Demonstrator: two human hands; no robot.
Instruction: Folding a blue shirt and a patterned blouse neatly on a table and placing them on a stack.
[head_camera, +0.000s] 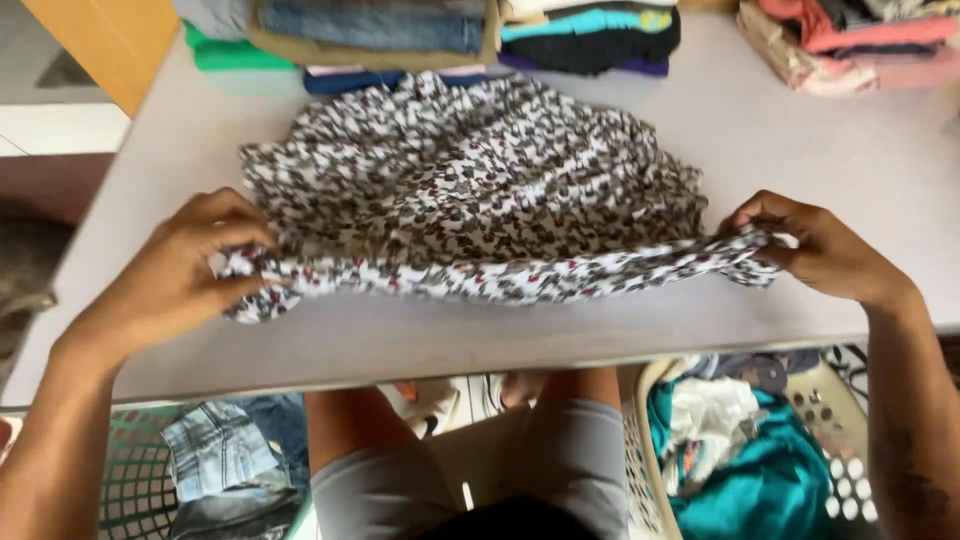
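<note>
Hands (180, 270) (820, 250) pinch patterned garment (470, 190), long axis left-right.

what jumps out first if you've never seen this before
A white garment with a small dark print lies spread mid-table, its near edge pinched by the left hand and the right hand. Folded clothes stacks line the far edge; a basket with teal fabric sits below right.

No packages, labels, signs or screens anywhere in view.
</note>
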